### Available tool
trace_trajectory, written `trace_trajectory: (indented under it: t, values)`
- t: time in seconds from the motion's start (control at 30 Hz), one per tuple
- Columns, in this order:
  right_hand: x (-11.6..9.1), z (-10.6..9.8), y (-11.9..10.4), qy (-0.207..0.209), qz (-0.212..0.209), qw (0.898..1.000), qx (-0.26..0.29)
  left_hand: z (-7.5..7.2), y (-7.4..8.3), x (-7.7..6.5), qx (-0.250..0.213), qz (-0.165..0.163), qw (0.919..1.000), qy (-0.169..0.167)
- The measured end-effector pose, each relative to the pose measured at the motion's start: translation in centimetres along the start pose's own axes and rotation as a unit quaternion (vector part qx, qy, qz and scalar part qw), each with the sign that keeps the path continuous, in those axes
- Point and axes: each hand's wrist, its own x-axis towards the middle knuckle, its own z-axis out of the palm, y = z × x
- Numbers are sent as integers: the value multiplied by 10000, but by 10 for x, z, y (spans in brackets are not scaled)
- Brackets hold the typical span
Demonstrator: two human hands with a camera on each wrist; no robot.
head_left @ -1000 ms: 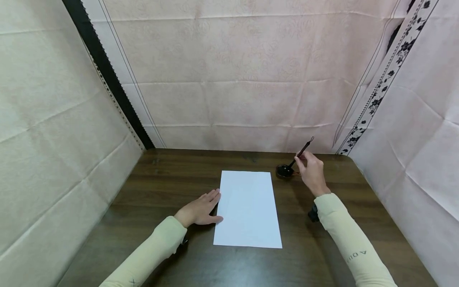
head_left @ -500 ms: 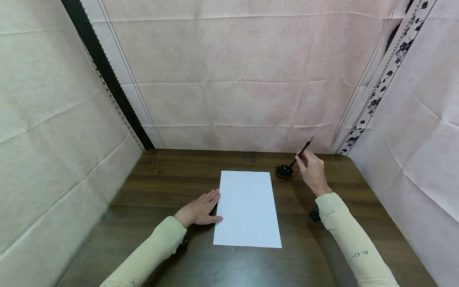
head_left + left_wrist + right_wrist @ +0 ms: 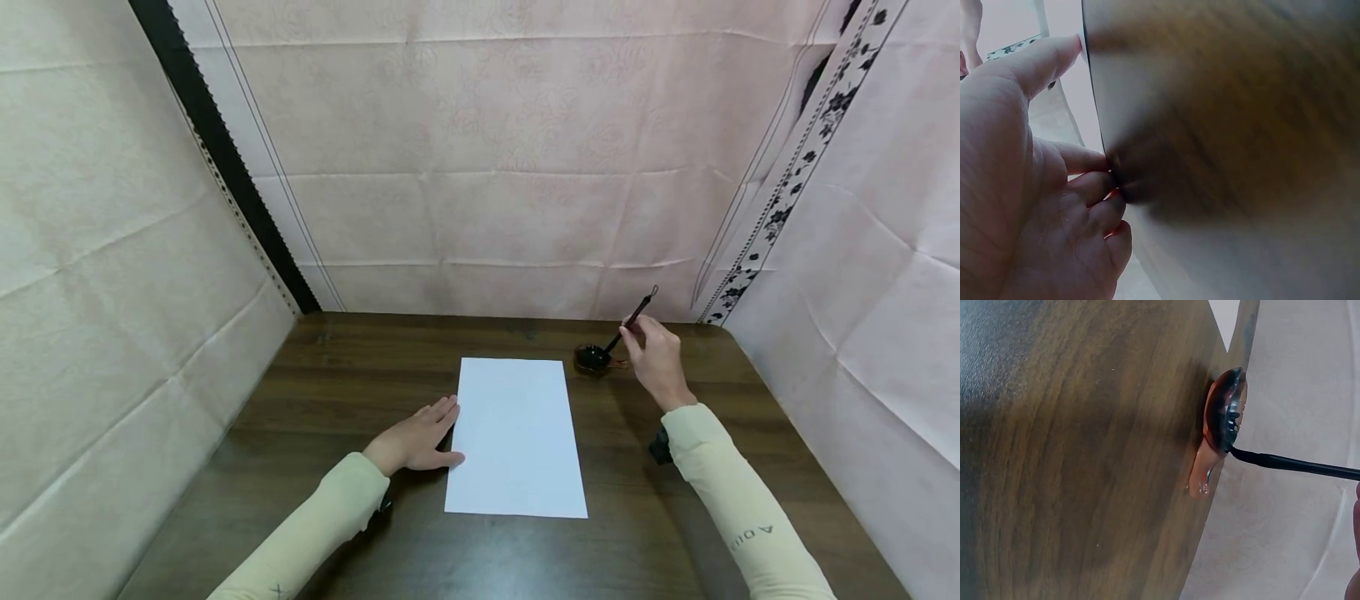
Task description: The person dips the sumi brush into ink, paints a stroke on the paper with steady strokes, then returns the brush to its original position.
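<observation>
Three pale cloth panels (image 3: pixel 525 167) surround a brown wood-grain bench (image 3: pixel 360 350); the left hand (image 3: pixel 418 437), grip unclenched, touches a blank white paper sheet (image 3: pixel 517 437). Right of that, the right hand (image 3: pixel 658 364) pinches a slim, slanted black brush (image 3: pixel 1300 465) with a looped top, its lower end meeting a shallow reddish, black-filled dish (image 3: pixel 1215 419).

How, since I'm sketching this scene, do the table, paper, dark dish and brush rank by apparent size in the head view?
1. Table
2. Paper
3. Dark dish and brush, unranked: the brush looks longer but thinner.
</observation>
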Motion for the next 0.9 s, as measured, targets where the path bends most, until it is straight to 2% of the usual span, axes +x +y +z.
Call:
trace_trajectory:
  t: [0.43, 0.63, 0.9]
  values:
    - [7, -4, -7, -6, 1, 10000, -25, 2, -4, 1, 24, 23, 10000, 6]
    - [4, -1, -11, -141, 140, 9998, 24, 4, -5, 2, -16, 24, 10000, 2]
    - [0, 2, -8, -97, 165, 9998, 55, 2, -3, 2, -20, -11, 10000, -14]
